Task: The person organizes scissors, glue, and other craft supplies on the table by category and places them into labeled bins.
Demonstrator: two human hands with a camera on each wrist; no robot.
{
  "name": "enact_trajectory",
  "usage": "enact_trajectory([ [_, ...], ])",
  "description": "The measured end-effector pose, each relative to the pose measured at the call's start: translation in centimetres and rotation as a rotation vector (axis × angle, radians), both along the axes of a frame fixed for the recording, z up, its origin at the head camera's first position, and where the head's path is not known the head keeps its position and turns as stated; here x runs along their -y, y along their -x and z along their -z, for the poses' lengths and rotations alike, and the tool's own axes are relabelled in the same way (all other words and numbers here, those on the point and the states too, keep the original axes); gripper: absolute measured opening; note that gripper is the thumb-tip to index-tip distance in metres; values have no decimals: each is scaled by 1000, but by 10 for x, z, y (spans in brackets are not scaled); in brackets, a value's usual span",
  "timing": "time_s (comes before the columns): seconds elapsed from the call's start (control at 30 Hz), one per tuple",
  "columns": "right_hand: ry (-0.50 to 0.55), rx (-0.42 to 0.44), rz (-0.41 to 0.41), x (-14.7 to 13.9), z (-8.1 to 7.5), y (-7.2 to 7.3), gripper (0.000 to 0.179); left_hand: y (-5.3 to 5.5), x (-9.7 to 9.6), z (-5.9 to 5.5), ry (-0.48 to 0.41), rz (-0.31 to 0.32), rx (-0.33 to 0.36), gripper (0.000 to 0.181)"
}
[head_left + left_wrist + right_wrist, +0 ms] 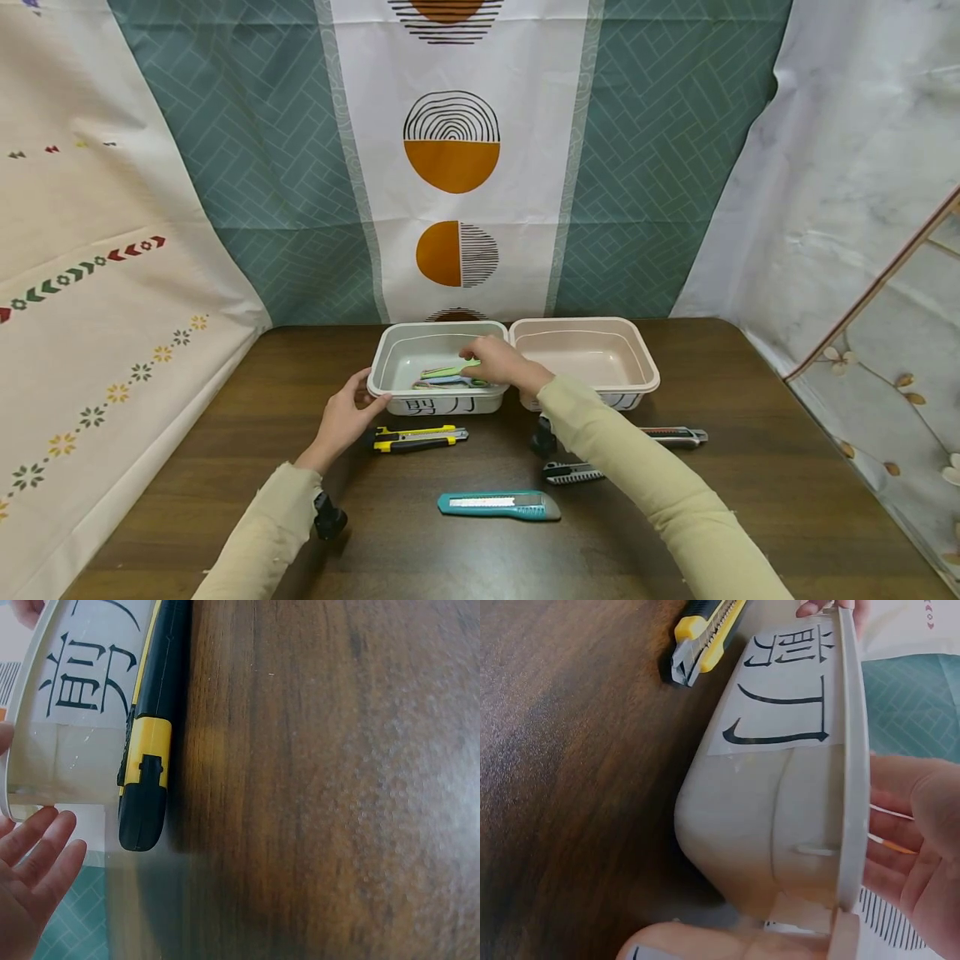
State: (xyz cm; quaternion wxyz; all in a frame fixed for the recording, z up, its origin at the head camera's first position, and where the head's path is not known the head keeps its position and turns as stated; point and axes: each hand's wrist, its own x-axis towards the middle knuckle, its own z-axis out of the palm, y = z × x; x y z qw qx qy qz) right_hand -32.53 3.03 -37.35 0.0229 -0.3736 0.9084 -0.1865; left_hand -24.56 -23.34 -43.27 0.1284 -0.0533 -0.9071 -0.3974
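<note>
My left hand holds the front left corner of the pale greenish-white bin, thumb by the rim and fingers against its side. Black Chinese characters mark the bin's front label. Inside lie several scissors in light colours. My right hand reaches into this bin, its thumb and fingers around the end of light green scissors. In the right wrist view the bin's rim hides the fingertips. A yellow-and-black utility knife lies before the bin, close to my left hand.
A pinkish bin adjoins on the right, with nothing seen inside. On the brown table lie a teal utility knife, a black one and a grey-and-black one. My right sleeve partly covers the last two. Patterned cloths hang behind.
</note>
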Motion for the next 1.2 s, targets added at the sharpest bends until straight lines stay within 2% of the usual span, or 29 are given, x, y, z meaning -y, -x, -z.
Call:
enact_trajectory([
  [0.23,42,8,-58,-8,-6,-6,41,1,0,0,4,2,-2,60],
  [0.43,76,22,-104,-15,-10,-18,44,0,0,-1,9,-3,7,60],
  [0.87,46,-27,-195,-29,-12,-54,45,1,1,1,12,-20,13,59],
  [1.07,45,15,-226,-40,-9,-72,46,1,1,0,9,-15,27,60],
  [1.2,41,26,-237,-50,-1,-85,44,0,0,0,8,-14,32,60],
])
